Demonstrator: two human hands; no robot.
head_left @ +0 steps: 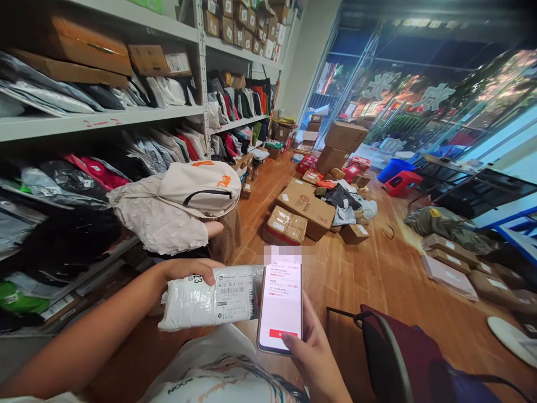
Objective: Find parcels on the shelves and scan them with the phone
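Note:
My left hand (pixel 184 270) grips a white plastic parcel bag (pixel 210 303) from above, its barcode label facing up. My right hand (pixel 312 347) holds a smartphone (pixel 280 305) upright beside the parcel, thumb on the lit screen near a red button. Phone and parcel touch edge to edge in front of my chest. Another person in a white cap (pixel 201 187) and a pale dotted top bends toward the shelves just beyond my hands.
Metal shelving (pixel 104 118) packed with bagged parcels and cardboard boxes runs along the left. Cardboard boxes (pixel 306 207) and loose parcels lie scattered on the wooden floor ahead. A dark red chair back (pixel 403 358) stands at lower right. Glass doors are at the back.

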